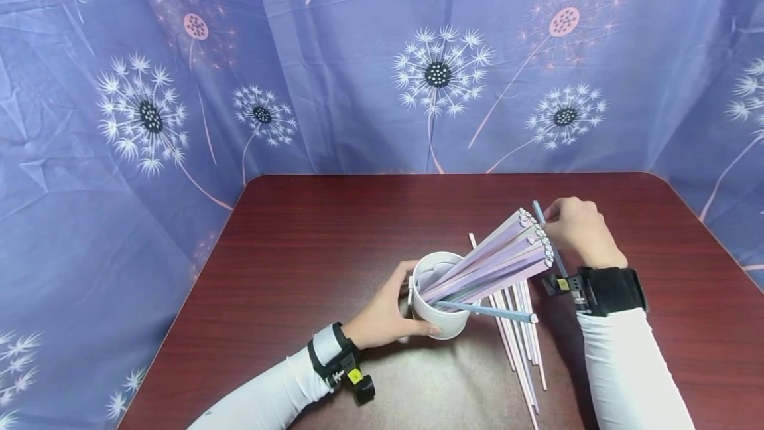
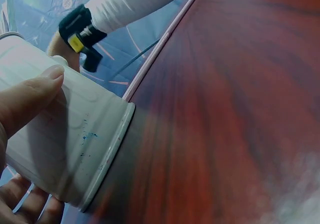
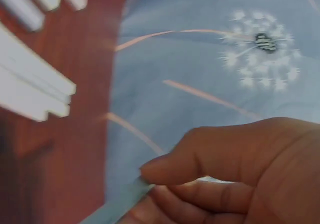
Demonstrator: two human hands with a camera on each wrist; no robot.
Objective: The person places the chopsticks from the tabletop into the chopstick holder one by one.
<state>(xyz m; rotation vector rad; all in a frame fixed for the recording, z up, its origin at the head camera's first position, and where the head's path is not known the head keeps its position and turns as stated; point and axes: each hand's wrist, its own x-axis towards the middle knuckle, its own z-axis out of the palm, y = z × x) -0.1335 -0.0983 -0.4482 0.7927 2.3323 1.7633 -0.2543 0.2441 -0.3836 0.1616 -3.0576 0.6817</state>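
My left hand (image 1: 388, 314) grips a small white pail (image 1: 449, 328) around its side, thumb toward the front. In the left wrist view the pail (image 2: 75, 129) looks tilted, with small blue marks near its base. A thick bundle of pastel sticks (image 1: 486, 257) leans out of it to the right. One blue stick (image 1: 498, 312) lies lower, over the rim, apart from the bundle. My right hand (image 1: 579, 231) pinches another blue stick (image 1: 539, 212) between thumb and fingers, just right of the bundle's pale ends. Part of that stick (image 3: 120, 201) shows in the right wrist view.
Several loose pale sticks (image 1: 520, 357) lie on the dark red wooden table (image 1: 334, 217), right of the pail and partly under the bundle. A blue curtain (image 1: 358, 85) printed with dandelions hangs behind the table and along its sides.
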